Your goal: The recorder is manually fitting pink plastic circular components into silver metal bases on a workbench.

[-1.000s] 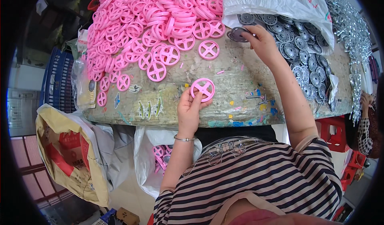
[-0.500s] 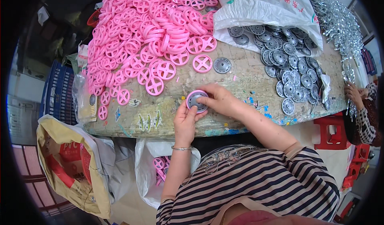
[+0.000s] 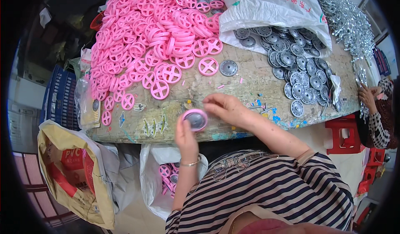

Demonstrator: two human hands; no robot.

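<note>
My left hand [image 3: 186, 141] holds a pink wheel rim [image 3: 184, 118] with a grey disc [image 3: 196, 120] seated in it, its grey face turned up, slightly smeared by motion. To the right and a little above it, my right hand [image 3: 227, 109] is apart from the wheel, its fingers loosely extended over the table. Beyond the hands, a single pink spoked rim [image 3: 208, 66] lies beside one loose grey disc [image 3: 228, 68]. A large heap of pink rims [image 3: 141, 30] covers the far left of the table, and a pile of grey discs [image 3: 306, 73] spills from a white woven bag [image 3: 271, 9].
Below the table edge, an open white bag [image 3: 152, 192] holds some wheels, beside a tan sack [image 3: 102, 192]. Silver tinsel [image 3: 354, 34] hangs at the right near another person's hand [image 3: 366, 96]. A red stool [image 3: 343, 136] stands there. Small scraps dot the worktable [image 3: 258, 84].
The wheel has moved left and down with my left hand. My right hand has let go of it and drawn apart. In the white bag below, a grey disc now shows among the pink pieces.
</note>
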